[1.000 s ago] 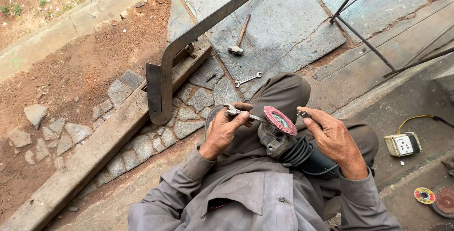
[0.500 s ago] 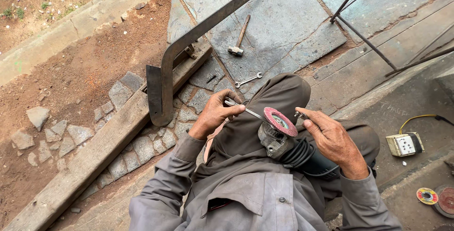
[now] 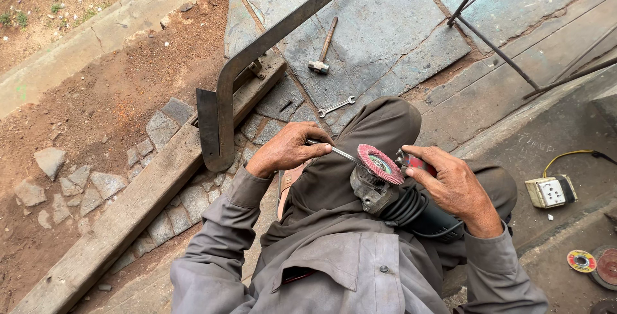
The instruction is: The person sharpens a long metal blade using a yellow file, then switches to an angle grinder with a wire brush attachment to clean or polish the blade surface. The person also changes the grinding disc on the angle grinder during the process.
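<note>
I sit with an angle grinder (image 3: 398, 201) across my lap, its red flap disc (image 3: 380, 163) facing up. My left hand (image 3: 287, 149) holds a thin metal wrench tool (image 3: 337, 152) whose tip reaches the disc's hub. My right hand (image 3: 450, 185) grips the grinder's body beside the disc, over a small red part (image 3: 416, 161). Both arms are in grey sleeves.
A bent steel bar (image 3: 222, 105) rests on a wooden plank (image 3: 128, 211) to my left. A hammer (image 3: 321, 50) and a spanner (image 3: 337, 106) lie on the metal sheet ahead. A white socket box (image 3: 549, 192) with yellow cable and spare discs (image 3: 581, 260) lie right.
My left hand has shifted slightly up and back with the thin tool, still at the disc's hub. My right hand stays on the grinder.
</note>
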